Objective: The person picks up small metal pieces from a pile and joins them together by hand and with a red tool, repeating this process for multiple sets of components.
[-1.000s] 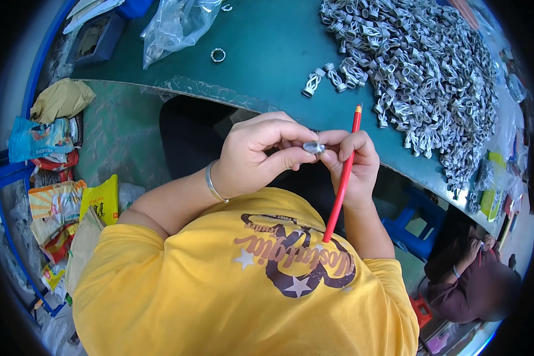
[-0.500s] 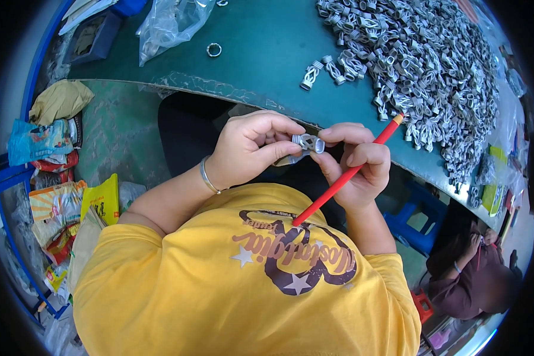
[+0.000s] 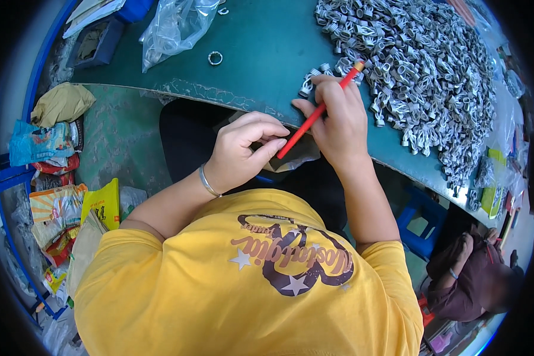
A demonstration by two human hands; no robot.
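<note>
Holding a red stick (image 3: 307,124) aslant, the right hand (image 3: 341,121) points forward.

Left hand (image 3: 237,147) in apparent pinch

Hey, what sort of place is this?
Likely a workshop or small factory: a big heap of small grey parts lies on a green table, and another person is nearby.

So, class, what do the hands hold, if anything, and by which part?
Right hand: red pencil, along its shaft toward the tan end. Left hand: cannot tell.
</note>
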